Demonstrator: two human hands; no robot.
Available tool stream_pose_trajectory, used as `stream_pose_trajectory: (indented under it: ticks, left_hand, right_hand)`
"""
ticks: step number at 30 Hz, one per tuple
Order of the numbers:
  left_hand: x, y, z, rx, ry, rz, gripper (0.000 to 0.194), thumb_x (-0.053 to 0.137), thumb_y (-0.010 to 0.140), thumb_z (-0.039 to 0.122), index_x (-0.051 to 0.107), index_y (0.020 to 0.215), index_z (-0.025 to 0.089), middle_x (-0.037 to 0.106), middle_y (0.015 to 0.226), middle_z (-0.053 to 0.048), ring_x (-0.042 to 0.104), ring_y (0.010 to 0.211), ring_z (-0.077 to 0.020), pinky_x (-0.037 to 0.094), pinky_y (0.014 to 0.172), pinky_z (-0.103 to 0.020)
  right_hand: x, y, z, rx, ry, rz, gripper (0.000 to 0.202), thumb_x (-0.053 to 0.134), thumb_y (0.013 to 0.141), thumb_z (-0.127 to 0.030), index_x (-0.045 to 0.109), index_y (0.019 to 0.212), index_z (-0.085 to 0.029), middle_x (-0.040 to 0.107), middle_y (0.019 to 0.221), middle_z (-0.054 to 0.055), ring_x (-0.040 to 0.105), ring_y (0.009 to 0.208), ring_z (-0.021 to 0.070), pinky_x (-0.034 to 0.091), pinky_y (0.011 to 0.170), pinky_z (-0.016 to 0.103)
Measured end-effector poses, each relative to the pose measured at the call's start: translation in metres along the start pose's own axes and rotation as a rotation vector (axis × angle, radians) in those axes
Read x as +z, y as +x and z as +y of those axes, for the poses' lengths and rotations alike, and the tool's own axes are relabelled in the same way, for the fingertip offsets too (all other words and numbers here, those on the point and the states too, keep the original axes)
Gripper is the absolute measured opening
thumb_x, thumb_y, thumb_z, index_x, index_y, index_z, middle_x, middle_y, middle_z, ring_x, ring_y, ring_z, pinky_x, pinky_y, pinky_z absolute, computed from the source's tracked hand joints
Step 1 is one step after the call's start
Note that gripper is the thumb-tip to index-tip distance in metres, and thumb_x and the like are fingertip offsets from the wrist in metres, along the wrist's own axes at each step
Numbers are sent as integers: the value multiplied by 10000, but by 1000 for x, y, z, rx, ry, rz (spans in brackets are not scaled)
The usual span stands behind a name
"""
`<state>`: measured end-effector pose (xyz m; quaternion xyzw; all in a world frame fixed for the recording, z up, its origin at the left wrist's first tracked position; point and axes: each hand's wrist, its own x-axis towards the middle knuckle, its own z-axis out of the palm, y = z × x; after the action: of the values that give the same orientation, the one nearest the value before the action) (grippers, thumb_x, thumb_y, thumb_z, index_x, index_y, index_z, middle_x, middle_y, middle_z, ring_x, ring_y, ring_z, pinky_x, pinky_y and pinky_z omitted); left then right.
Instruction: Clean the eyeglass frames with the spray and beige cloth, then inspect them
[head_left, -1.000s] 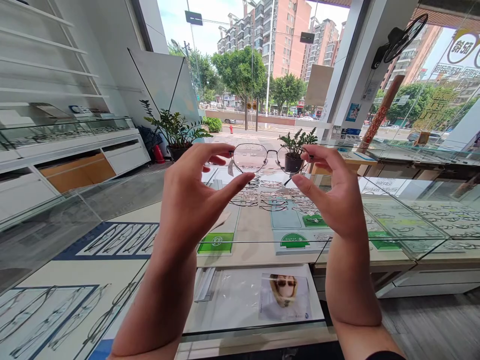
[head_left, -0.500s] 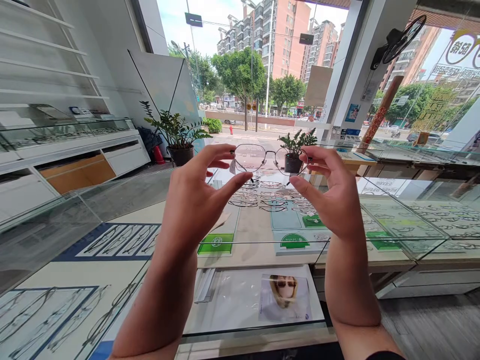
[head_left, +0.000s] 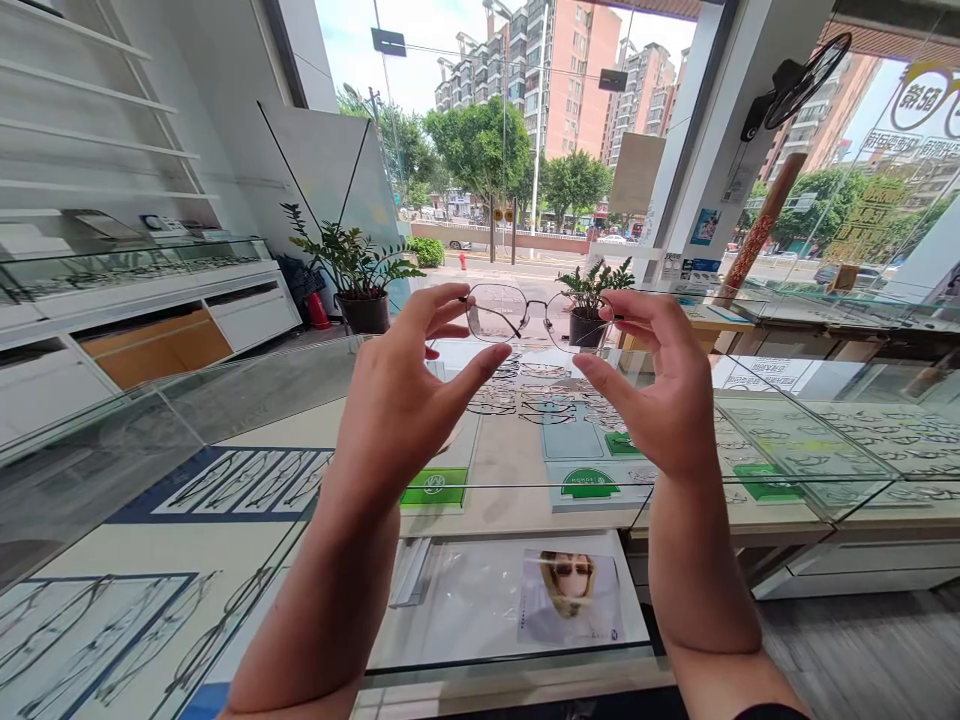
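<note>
A pair of thin dark-framed eyeglasses [head_left: 535,303] is held up in the air between my two hands, its lenses toward the window. My left hand [head_left: 420,370] grips the left end of the frame with the fingertips, thumb stretched out below the lens. At the other end, my right hand [head_left: 656,375] pinches the frame with its fingers, and its thumb sits under the right lens. One temple arm shows through the left lens, folded inward. Below the eyeglasses, rows of spectacle frames [head_left: 547,410] lie in the glass display case.
A glass counter [head_left: 510,655] holding a poster [head_left: 571,597] stands in front of me. To the left lie trays of eyeglasses [head_left: 240,480]. Potted plants [head_left: 364,310] stand near the window. A second display case [head_left: 795,430] is at the right, below a wall fan [head_left: 806,85].
The left temple arm has swung inward and now crosses behind the left lens. My left hand has shifted slightly right, and the eyeglasses are slightly tilted.
</note>
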<state>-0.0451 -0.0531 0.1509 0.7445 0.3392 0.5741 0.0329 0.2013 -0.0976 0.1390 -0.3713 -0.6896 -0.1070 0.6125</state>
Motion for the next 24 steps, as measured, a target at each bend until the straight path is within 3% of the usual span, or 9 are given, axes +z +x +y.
stream_pose_trajectory:
  ticks: [10, 16, 24]
  left_hand:
    - [1, 0, 2, 31, 19, 75, 570, 932, 865, 539, 699, 1344, 336, 811, 1347, -61, 820, 1099, -285, 651, 859, -371]
    - [0, 0, 3, 25, 49, 68, 590, 915, 875, 603, 705, 1357, 336, 813, 1363, -54, 825, 1113, -297, 668, 924, -409]
    - [4, 0, -3, 45, 54, 115, 613, 930, 846, 638, 736, 1335, 324, 827, 1323, -62, 825, 1097, -312, 665, 894, -423]
  right_hand:
    - [0, 1, -3, -18, 42, 3, 471, 807, 965, -325, 688, 1420, -360, 714, 1349, 72, 684, 1284, 322, 604, 1179, 585]
    - [2, 1, 3, -96, 78, 35, 478, 825, 962, -316, 689, 1420, -340, 719, 1315, 68, 697, 1228, 302, 605, 1172, 576]
    - [4, 0, 1, -122, 61, 49, 498, 820, 961, -277, 687, 1437, -344, 712, 1294, 76, 693, 1229, 318, 607, 1158, 602]
